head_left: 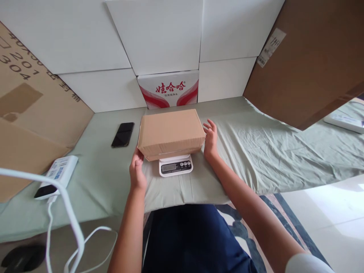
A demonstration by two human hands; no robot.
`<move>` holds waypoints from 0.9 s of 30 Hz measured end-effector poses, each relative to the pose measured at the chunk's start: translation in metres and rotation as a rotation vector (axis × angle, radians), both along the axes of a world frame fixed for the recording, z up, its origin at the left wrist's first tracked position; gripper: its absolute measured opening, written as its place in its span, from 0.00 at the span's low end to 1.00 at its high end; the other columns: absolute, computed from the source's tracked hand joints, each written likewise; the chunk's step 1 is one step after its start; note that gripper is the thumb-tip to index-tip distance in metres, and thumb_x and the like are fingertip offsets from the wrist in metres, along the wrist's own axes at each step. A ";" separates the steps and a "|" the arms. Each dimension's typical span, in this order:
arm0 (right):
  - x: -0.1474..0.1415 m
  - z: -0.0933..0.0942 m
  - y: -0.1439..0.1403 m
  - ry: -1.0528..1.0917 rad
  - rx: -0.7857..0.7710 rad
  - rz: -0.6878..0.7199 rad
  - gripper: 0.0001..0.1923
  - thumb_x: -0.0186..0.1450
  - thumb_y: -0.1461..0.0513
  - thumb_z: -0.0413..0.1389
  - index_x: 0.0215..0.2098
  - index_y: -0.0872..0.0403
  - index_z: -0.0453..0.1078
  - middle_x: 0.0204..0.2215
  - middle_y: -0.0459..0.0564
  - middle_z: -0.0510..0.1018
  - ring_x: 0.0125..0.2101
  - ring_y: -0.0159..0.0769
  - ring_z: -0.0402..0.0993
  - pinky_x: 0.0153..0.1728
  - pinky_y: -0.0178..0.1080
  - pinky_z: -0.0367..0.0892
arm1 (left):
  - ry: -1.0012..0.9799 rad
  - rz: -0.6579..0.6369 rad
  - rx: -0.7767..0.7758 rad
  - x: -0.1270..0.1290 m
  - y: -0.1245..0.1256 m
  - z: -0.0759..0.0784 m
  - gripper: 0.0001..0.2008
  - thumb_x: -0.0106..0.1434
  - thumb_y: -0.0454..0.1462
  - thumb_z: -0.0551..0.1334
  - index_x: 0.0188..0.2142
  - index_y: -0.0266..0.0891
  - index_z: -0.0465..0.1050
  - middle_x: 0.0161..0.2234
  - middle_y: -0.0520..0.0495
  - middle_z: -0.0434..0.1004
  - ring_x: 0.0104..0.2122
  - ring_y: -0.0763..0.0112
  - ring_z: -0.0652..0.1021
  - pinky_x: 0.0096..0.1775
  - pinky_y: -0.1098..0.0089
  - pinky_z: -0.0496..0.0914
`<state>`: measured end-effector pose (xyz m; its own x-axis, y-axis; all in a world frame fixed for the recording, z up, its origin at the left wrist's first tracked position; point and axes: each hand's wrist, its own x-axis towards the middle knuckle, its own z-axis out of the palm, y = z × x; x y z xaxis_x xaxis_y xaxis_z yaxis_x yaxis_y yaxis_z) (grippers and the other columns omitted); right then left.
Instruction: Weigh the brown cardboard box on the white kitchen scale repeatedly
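A closed brown cardboard box (pixel 172 129) sits over a small white kitchen scale (pixel 176 167), hiding most of its platform. The scale's display and buttons face me. At the box's lower left corner, my left hand (pixel 137 170) grips the side, with some fingers hidden behind the cardboard. Along the right side is my right hand (pixel 211 140), its fingers apart and slightly bent, very close to the box edge. Whether those fingertips touch the cardboard I cannot tell.
A black phone (pixel 123 134) lies left of the box. Farther left, a white power strip (pixel 58 176) has a white cable (pixel 68 204) looping in front. White cartons (pixel 167 34) stand behind, with large cardboard panels (pixel 307 57) at both sides. A green cloth (pixel 99 178) covers the table.
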<state>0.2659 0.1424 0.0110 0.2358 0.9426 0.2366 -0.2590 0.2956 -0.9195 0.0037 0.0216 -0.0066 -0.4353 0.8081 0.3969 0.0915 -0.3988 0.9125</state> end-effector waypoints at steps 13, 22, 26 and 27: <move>-0.008 0.002 -0.029 -0.103 0.186 0.056 0.34 0.67 0.40 0.48 0.67 0.42 0.56 0.66 0.55 0.66 0.67 0.54 0.64 0.66 0.63 0.59 | -0.006 0.011 -0.014 -0.003 -0.001 -0.003 0.38 0.66 0.62 0.54 0.65 0.40 0.69 0.66 0.35 0.70 0.68 0.48 0.68 0.66 0.53 0.63; -0.013 0.011 -0.061 -0.249 0.200 0.117 0.34 0.70 0.41 0.47 0.71 0.39 0.54 0.71 0.49 0.62 0.72 0.52 0.56 0.72 0.61 0.54 | 0.071 -0.053 -0.057 0.007 -0.012 -0.002 0.41 0.64 0.64 0.54 0.65 0.38 0.69 0.64 0.33 0.72 0.66 0.45 0.69 0.65 0.51 0.64; -0.012 0.036 -0.057 -0.329 0.293 0.070 0.37 0.70 0.42 0.50 0.73 0.39 0.50 0.73 0.47 0.57 0.73 0.51 0.51 0.73 0.59 0.51 | 0.085 -0.073 0.011 0.006 0.002 0.024 0.41 0.64 0.63 0.55 0.64 0.37 0.70 0.62 0.33 0.73 0.66 0.44 0.69 0.64 0.52 0.66; -0.013 0.043 -0.051 -0.345 0.330 0.060 0.37 0.69 0.42 0.51 0.73 0.39 0.49 0.74 0.46 0.56 0.74 0.51 0.50 0.74 0.58 0.50 | 0.084 -0.068 0.050 0.004 0.012 0.033 0.40 0.64 0.63 0.55 0.63 0.38 0.70 0.62 0.33 0.73 0.66 0.45 0.69 0.64 0.52 0.66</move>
